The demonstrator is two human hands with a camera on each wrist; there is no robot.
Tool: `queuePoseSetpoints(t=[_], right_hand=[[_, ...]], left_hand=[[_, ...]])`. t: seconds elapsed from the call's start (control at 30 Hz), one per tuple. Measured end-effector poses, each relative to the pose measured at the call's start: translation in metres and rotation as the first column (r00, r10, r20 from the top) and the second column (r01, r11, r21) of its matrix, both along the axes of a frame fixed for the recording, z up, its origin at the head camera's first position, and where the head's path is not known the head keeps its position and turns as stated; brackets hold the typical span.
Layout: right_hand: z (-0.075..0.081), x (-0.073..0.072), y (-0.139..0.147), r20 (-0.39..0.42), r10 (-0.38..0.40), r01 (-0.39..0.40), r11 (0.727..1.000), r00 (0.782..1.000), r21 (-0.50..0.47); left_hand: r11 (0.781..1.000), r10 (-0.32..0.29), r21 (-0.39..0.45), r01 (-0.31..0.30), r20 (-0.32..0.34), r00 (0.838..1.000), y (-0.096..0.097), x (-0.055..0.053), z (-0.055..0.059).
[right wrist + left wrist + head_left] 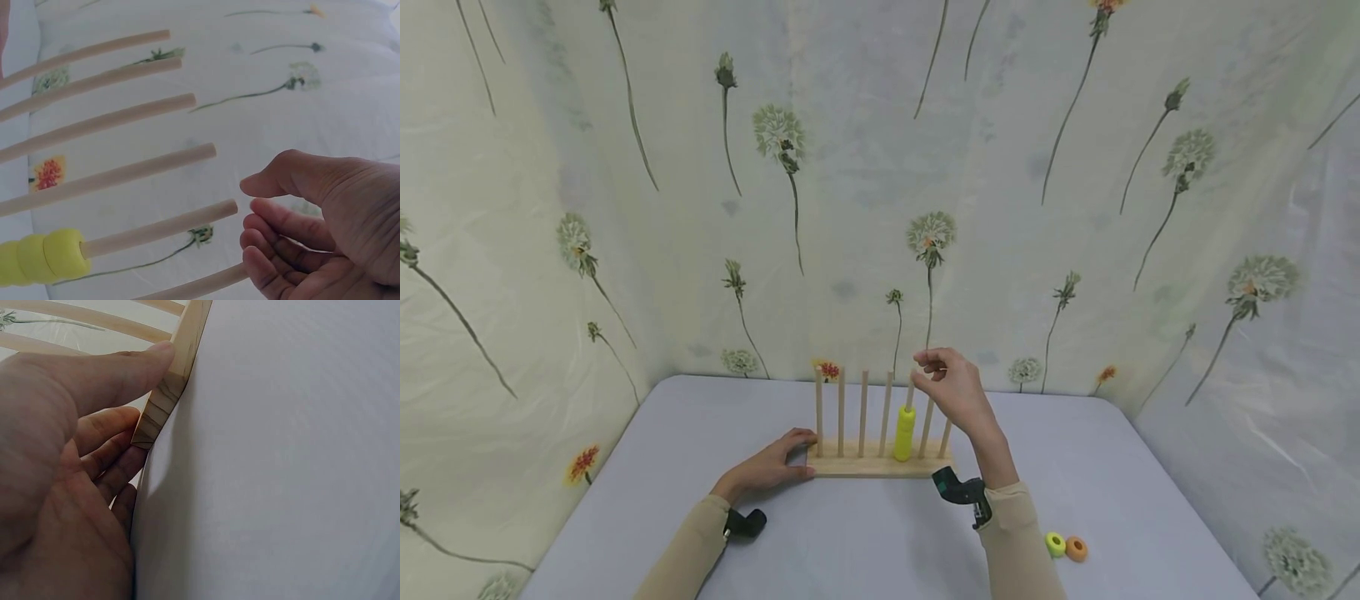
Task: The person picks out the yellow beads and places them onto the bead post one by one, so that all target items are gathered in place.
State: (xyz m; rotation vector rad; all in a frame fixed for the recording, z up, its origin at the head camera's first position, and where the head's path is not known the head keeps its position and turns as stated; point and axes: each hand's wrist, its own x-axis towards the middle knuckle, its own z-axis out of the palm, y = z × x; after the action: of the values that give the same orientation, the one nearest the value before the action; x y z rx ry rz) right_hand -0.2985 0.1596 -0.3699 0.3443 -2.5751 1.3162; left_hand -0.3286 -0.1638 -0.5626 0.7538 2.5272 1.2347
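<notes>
A wooden peg rack [880, 469] stands on the table, with several upright pegs in a row along its base. Several yellow rings [905, 433] are stacked on one peg right of the middle, and the bare upper part of that peg [162, 228] rises above them. My left hand [772, 462] holds the rack's left end, the thumb on its near side and the fingers on its far side. Beside the tip of the ringed peg is my right hand [955, 392], its fingers loosely bent and nothing between thumb and fingertips.
A yellow-green ring [1050, 551] and an orange ring [1071, 553] lie side by side at the table's front right, next to the right sleeve [1022, 542]. Behind the table [737, 408] hangs a flower-printed curtain [850, 208], which also runs along both sides.
</notes>
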Motion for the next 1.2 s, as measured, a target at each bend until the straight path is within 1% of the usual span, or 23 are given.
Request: queuePoseSetpoints(t=[0.17,0.4,0.63,0.83,0.97,1.2], right_hand=[[-0.002,0.0,0.001,-0.016,-0.001,0.001,1.0,1.0,-0.008],[-0.006,0.001,0.004,-0.057,0.011,-0.015,0.998,0.998,-0.067],[-0.012,-0.001,0.012,-0.032,0.049,-0.052,0.992,0.998,-0.117],[-0.015,0.0,0.016,-0.035,0.062,-0.066,0.985,0.997,-0.159],[-0.016,0.003,0.019,-0.037,0.076,-0.081,0.983,0.996,-0.166],[-0.024,0.013,0.022,-0.005,0.12,-0.119,0.976,0.993,-0.184]], left_hand=[[1.0,-0.004,0.011,0.004,0.004,1.0,0.0,0.001,0.001],[1.0,-0.002,0.014,0.002,0.005,1.0,0.001,0.002,0.001],[0.999,0.013,0.033,-0.015,0.036,0.999,0.001,0.002,0.001],[1.0,0.01,0.028,-0.011,0.026,1.0,0.002,0.001,0.0],[0.999,0.014,0.029,-0.015,0.034,0.999,0.002,0.001,0.0],[1.0,0.016,0.026,-0.017,0.033,0.999,0.001,0.0,-0.001]])
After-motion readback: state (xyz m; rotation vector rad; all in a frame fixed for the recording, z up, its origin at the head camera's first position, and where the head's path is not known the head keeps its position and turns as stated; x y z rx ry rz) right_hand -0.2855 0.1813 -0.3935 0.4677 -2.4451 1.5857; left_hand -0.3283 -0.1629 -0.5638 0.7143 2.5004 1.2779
